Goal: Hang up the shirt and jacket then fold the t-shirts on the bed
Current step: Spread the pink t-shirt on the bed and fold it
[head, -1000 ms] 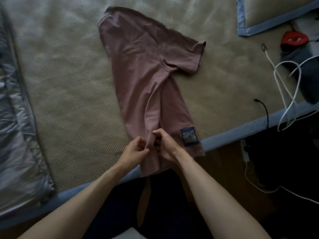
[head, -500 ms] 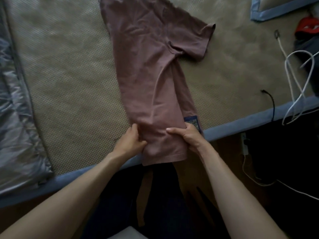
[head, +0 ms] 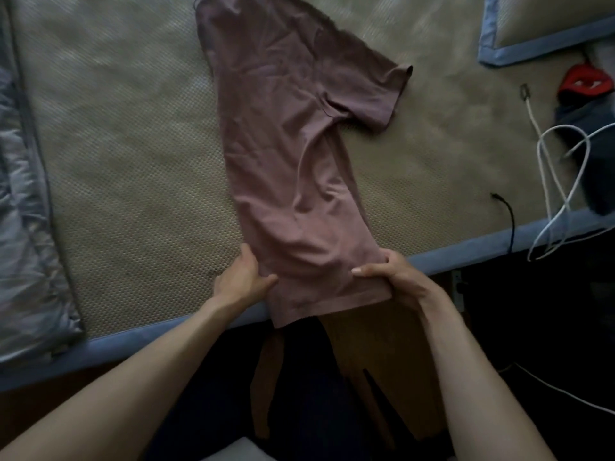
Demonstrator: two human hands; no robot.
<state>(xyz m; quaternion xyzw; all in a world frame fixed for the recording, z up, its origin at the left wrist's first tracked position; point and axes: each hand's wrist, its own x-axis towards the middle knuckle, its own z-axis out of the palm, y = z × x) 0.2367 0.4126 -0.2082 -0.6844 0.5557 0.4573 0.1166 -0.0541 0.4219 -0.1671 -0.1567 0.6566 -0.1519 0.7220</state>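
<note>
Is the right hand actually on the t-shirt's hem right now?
Touching. In the head view the right hand pinches the hem corner of the t-shirt, thumb lying on top of the fabric; the left hand grips the opposite edge.

Your bare forearms reach forward side by side. Your left hand [head: 241,281] pinches cloth, thumb on top; your right hand [head: 396,277] grips likewise, fingers curled underneath.

Dusty-pink t-shirt [head: 286,154], folded lengthwise into a narrow strip with one short sleeve sticking out to the right, lies flat on the woven tan bed [head: 133,168], hem overhanging the blue-trimmed near edge.
</note>
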